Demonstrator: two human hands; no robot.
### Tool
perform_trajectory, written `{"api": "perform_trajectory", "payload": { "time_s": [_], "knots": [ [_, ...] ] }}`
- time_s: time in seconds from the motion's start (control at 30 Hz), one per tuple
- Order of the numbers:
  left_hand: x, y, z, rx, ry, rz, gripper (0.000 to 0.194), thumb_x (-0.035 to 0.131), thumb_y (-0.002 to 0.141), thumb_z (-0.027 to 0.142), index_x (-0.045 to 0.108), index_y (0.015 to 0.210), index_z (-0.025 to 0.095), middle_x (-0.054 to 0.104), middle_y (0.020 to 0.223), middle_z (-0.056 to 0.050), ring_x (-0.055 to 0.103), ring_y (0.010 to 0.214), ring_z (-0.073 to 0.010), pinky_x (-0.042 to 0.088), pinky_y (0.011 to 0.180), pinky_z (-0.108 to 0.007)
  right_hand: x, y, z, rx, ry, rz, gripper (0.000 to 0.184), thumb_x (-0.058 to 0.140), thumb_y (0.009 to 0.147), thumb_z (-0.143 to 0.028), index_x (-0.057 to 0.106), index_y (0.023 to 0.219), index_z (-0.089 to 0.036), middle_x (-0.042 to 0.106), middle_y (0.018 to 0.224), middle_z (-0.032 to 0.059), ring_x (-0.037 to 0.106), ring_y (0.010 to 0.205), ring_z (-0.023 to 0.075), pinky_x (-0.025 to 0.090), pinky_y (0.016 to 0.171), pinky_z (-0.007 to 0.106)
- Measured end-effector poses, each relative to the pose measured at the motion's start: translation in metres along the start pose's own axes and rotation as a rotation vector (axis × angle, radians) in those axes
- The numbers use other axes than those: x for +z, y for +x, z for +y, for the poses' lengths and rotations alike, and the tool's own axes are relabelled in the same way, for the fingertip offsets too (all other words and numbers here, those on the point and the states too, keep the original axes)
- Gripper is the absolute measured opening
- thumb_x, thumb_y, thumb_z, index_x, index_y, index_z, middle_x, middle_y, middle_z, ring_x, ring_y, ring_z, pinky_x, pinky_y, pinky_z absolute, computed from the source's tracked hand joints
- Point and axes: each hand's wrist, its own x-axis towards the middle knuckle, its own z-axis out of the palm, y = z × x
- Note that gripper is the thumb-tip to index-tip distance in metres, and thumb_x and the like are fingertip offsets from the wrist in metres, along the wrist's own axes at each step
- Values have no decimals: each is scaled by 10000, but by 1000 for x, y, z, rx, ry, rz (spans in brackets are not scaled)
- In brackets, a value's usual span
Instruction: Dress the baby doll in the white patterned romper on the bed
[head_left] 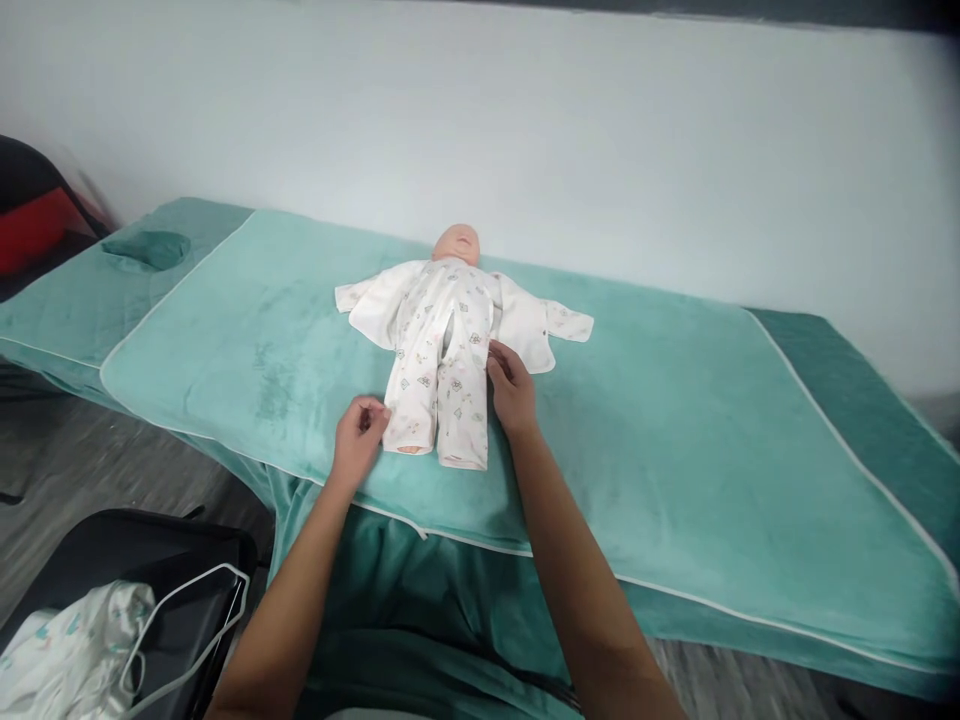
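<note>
Two hands at pants (463, 365) edges: left hand (358, 436) near, right hand (514, 388) farther, fingers loosely curled; can't tell if pinching. Uneven tug could skew doll (456, 244).

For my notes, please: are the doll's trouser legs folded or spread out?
Spread out: the trouser legs lie extended side by side, toward the camera.

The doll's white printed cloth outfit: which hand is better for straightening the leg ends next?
Probably the left hand: it is at the edge of the white printed cloth outfit, near one cuff. The right hand is higher up, beside the other leg.
</note>
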Motion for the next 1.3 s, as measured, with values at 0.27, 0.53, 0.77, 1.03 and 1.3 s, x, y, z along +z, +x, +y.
{"api": "perform_trajectory", "payload": {
  "time_s": [0.27, 0.53, 0.77, 1.03, 1.3],
  "knots": [
    [2, -39, 21, 552, 626, -144, 355, 724, 903, 355, 684, 1253, 306, 637, 1222, -114, 586, 1183, -287, 481, 999, -479, -1, 4, 5, 11, 15, 33, 395, 646, 875, -472, 709, 1180, -229, 740, 1242, 93, 676, 1155, 238, 519, 1067, 429],
    [7, -35, 25, 649, 752, -211, 211, 565, 973, 200, 673, 1151, 237, 616, 1030, -93, 596, 924, -224, 535, 800, -382, -1, 4, 5, 7, 11, 31, 343, 630, 874, -437, 710, 1131, -225, 753, 1182, 85, 687, 1102, 227, 534, 1030, 409],
    [4, -36, 36, 700, 723, -211, 204, 499, 963, 116, 658, 1015, 234, 590, 951, -69, 570, 859, -204, 521, 725, -334, -1, 5, 5, 27, 61, 26, 316, 644, 861, -413, 706, 1104, -222, 763, 1141, 83, 693, 1084, 232, 539, 1023, 417],
    [0, -44, 40, 778, 635, -176, 231, 480, 961, 79, 646, 1029, 224, 627, 926, -68, 607, 858, -193, 527, 730, -322, -1, 4, 4, 24, 76, 30, 304, 653, 865, -399, 714, 1095, -210, 762, 1126, 86, 689, 1069, 233, 531, 1009, 418],
    [0, -47, 33, 794, 713, -137, 191, 562, 932, 72, 652, 1047, 195, 654, 923, -63, 586, 855, -197, 463, 739, -339, -2, 6, 9, 18, 73, 23, 293, 650, 869, -394, 718, 1098, -224, 759, 1120, 65, 685, 1063, 221, 526, 989, 404]
  ]
}}
